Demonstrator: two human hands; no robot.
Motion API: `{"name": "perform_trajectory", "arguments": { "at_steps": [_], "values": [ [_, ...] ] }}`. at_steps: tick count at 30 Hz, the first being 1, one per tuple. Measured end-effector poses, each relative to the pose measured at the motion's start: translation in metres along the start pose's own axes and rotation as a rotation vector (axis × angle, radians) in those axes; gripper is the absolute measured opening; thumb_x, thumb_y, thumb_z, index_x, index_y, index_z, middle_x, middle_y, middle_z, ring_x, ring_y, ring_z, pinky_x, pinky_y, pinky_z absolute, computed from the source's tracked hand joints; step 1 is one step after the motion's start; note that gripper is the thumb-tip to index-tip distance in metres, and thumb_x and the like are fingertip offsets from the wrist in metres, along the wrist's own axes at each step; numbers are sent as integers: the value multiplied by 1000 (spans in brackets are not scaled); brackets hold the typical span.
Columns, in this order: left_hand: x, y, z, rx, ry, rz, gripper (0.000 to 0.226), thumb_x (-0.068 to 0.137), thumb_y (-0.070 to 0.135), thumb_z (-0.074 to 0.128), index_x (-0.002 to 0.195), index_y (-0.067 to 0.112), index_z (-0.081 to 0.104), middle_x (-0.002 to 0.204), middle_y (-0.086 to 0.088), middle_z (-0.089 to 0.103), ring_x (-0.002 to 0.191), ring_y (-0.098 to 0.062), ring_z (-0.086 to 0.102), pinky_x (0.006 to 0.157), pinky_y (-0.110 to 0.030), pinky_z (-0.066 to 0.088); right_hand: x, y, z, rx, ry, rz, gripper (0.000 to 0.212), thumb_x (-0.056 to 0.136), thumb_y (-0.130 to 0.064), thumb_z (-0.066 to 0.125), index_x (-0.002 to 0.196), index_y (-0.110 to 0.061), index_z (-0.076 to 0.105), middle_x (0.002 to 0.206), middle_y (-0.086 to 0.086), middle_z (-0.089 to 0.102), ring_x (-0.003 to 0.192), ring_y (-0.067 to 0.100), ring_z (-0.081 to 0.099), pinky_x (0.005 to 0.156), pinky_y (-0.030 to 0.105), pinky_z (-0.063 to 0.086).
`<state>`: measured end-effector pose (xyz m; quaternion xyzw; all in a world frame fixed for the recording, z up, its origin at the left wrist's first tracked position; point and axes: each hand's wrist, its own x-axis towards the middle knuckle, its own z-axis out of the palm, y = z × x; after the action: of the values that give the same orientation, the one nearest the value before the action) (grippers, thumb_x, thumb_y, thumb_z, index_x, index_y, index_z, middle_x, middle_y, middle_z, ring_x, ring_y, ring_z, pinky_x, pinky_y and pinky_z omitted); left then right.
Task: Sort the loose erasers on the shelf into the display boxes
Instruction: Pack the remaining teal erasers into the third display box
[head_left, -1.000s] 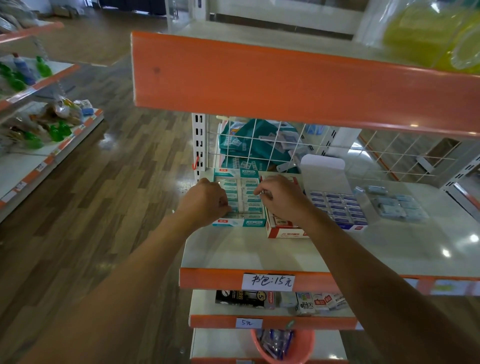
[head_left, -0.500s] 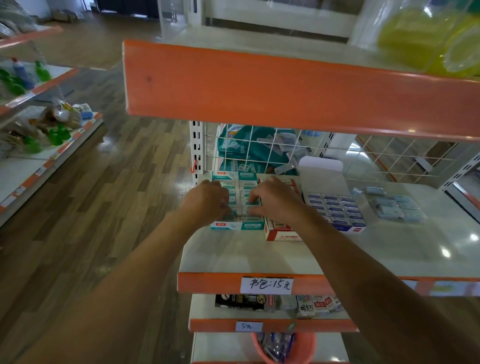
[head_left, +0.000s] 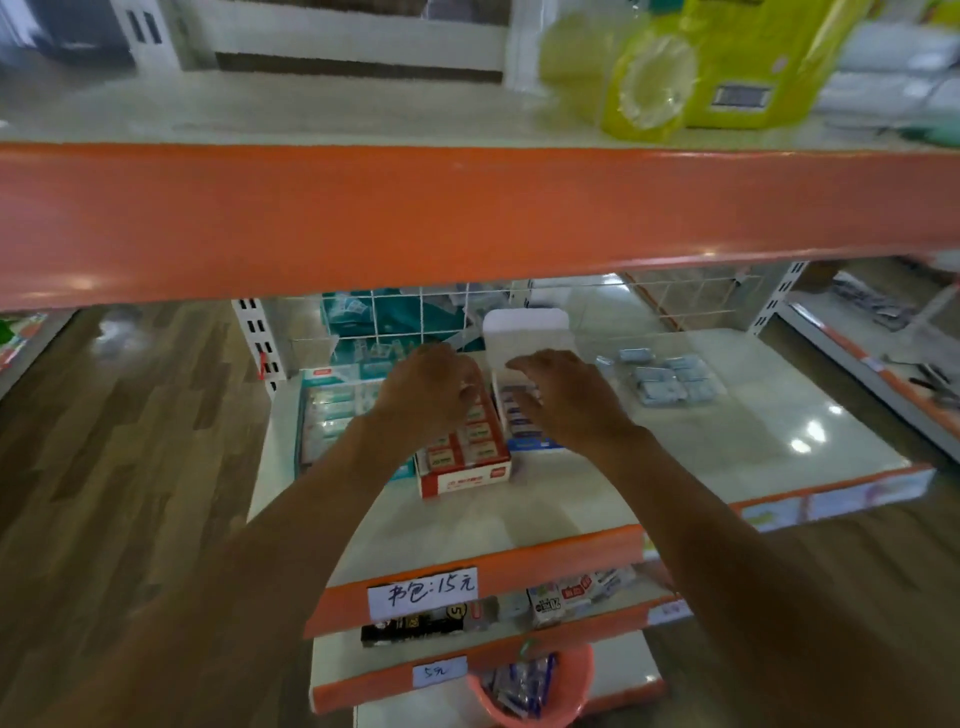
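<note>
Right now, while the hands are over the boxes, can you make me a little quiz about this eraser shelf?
1. True or false: the loose erasers lie to the right of the right hand.
2. Pick one: the display box under the left hand is A red, B purple, C black.
3. Fill the gap: the right hand is over the ____ box.

Key: 1 true. 2 A. 3 blue, the blue box.
</note>
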<state>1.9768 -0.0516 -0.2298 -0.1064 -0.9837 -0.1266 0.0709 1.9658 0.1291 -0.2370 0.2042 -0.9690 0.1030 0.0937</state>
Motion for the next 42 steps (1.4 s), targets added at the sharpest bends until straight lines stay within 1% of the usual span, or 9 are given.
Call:
{"name": "perform_trajectory", "arguments": {
  "at_steps": [3, 7, 13, 20, 24, 27, 33, 37, 42],
  "values": [
    [18, 35, 11, 13, 17, 77, 25, 94, 31, 50, 105, 15, 66, 105, -6, 63, 91, -23, 60, 79, -38, 56, -13, 35, -9, -61, -16, 78, 41, 94, -35, 53, 134, -24, 50, 131, 3, 57, 119, 22, 52, 96, 37, 44],
    [40, 78, 25, -27, 9, 136, 25, 94, 32, 51, 108, 17, 66, 107, -5, 62, 95, -22, 57, 84, -39, 53, -31, 81, -21, -89, -23, 170, 41, 95, -35, 52, 134, -24, 50, 134, 4, 54, 121, 24, 51, 99, 38, 42],
    [66, 133, 42, -33, -34, 219, 25, 95, 32, 47, 107, 15, 63, 107, -5, 57, 102, -22, 51, 83, -36, 43, -52, 144, -29, -83, -40, 270, 43, 95, -35, 51, 136, -25, 47, 139, 2, 50, 126, 23, 46, 101, 38, 40],
    [89, 178, 63, -41, -65, 256, 28, 93, 29, 50, 109, 14, 66, 106, -9, 61, 98, -25, 53, 80, -36, 49, -62, 191, -27, -73, -53, 307, 43, 95, -34, 51, 136, -22, 48, 139, 3, 50, 123, 24, 46, 98, 36, 41],
    [99, 194, 81, -32, -85, 248, 39, 91, 30, 53, 129, 19, 57, 126, -8, 58, 110, -25, 52, 89, -37, 46, -64, 209, -22, -65, -85, 313, 43, 95, -33, 50, 137, -21, 48, 140, 3, 48, 124, 24, 44, 98, 37, 41],
    [104, 199, 91, -23, -102, 231, 44, 90, 28, 54, 134, 18, 52, 134, -6, 53, 117, -24, 48, 96, -38, 45, -64, 218, -17, -62, -93, 304, 45, 95, -31, 50, 138, -20, 46, 140, 5, 48, 124, 25, 44, 97, 38, 43],
    [111, 206, 104, 62, -133, 224, 39, 88, 25, 56, 124, 11, 59, 126, -6, 56, 115, -25, 50, 92, -37, 46, -61, 229, -10, -62, -80, 285, 43, 95, -26, 50, 137, -18, 47, 137, 6, 51, 118, 27, 47, 92, 42, 48],
    [114, 207, 110, 69, -141, 202, 39, 86, 29, 59, 122, 12, 62, 123, -5, 60, 111, -24, 55, 89, -36, 47, -57, 234, -6, -88, -57, 258, 35, 93, -24, 53, 127, -18, 56, 129, 6, 56, 111, 29, 50, 86, 42, 50],
    [121, 208, 110, 54, -131, 200, 39, 84, 32, 66, 117, 11, 63, 118, -7, 60, 108, -24, 56, 89, -35, 48, -50, 237, -3, -80, -8, 242, 26, 90, -19, 57, 115, -15, 62, 122, 8, 59, 104, 28, 51, 80, 37, 49]
  ]
}}
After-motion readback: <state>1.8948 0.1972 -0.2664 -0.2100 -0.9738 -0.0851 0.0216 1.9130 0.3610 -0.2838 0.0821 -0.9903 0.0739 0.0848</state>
